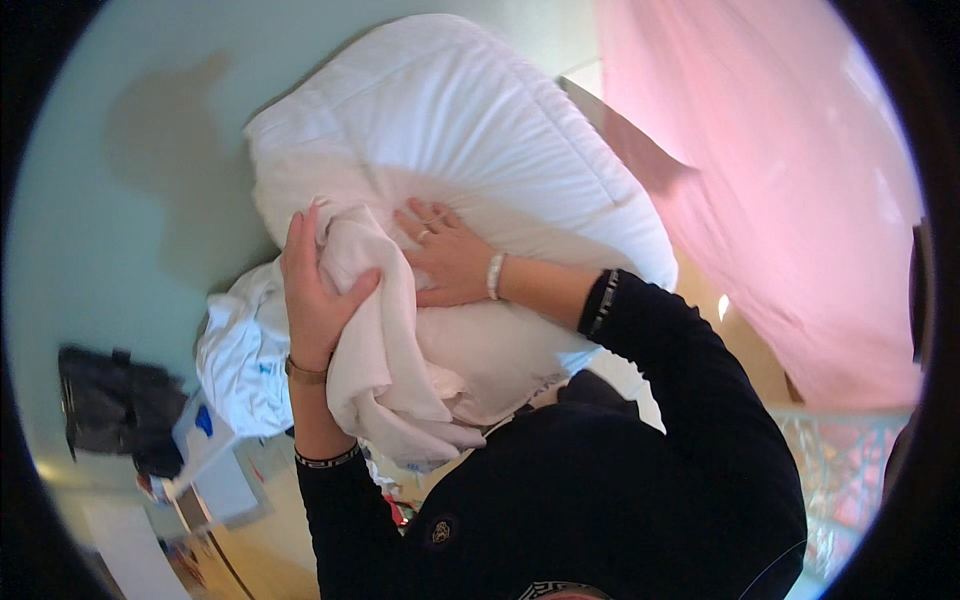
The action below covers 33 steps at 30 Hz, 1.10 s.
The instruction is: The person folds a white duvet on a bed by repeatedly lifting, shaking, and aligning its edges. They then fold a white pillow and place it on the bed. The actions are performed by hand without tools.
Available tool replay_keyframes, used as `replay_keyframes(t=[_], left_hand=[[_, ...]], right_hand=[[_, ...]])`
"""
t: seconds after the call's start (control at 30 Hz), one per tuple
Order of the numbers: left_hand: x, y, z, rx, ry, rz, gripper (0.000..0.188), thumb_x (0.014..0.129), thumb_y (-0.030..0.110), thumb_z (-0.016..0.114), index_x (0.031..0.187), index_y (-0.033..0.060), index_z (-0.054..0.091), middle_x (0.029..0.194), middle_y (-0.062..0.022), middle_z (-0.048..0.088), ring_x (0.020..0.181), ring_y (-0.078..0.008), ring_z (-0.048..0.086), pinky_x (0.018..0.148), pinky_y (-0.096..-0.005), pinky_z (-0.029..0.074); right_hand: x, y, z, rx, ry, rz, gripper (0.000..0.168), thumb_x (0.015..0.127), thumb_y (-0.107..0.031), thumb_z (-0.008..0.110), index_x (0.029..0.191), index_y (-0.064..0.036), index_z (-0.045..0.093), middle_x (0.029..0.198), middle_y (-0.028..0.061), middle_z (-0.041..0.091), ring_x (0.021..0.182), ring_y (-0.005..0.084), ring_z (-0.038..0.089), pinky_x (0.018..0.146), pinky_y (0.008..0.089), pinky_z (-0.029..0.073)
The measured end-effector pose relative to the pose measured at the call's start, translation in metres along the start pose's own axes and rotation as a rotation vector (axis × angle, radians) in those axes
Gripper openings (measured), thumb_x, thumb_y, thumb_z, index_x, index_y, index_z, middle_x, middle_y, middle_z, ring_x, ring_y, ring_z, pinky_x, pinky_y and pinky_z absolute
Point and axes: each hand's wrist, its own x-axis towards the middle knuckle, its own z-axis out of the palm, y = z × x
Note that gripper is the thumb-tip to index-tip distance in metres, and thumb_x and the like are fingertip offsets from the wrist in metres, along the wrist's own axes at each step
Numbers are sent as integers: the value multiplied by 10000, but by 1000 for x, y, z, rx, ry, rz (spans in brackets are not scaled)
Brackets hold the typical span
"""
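A thick white quilted duvet or cushion (465,112) lies folded in front of me. Over its near left part hangs a bunched off-white cloth (375,315), its lower end reaching down beside my black shirt. My left hand (322,292), with a brown wristband, has the upper part of this cloth between thumb and fingers. My right hand (450,259), wearing a ring and a pale bracelet, rests flat with fingers spread on the white bedding, just right of the cloth.
A crumpled white garment (244,352) lies beyond my left forearm, by the pale wall (90,247). A black bag (120,405) is at the far left. Pink curtain fabric (787,210) hangs on the right. A patterned lattice panel (840,465) stands at the lower right.
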Motion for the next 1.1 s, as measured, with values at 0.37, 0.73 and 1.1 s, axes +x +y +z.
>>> replay_keyframes(t=[0.37,0.73,1.1], left_hand=[[28,-101,74,603,-212,18,957,569,284,778,1405,179,323,1454,-182,262,1261,-399,328,988,-483,294],[51,-114,81,818,-341,-120,935,607,385,775,1374,89,329,1428,-196,314,1268,-377,342,966,-438,321],[45,-38,56,799,-167,-207,671,653,87,690,1287,85,469,1355,-181,423,1219,-352,406,988,-416,346]], right_hand=[[-77,20,-96,96,13,65,516,727,-355,688,1169,-116,574,1312,174,442,1318,368,278,1065,524,195],[-186,121,-141,284,135,448,727,756,-483,646,1358,-157,401,1435,176,282,1318,392,247,990,565,264],[-181,162,-130,443,148,347,727,753,-457,656,1352,-130,404,1425,224,277,1310,402,266,1008,555,243]])
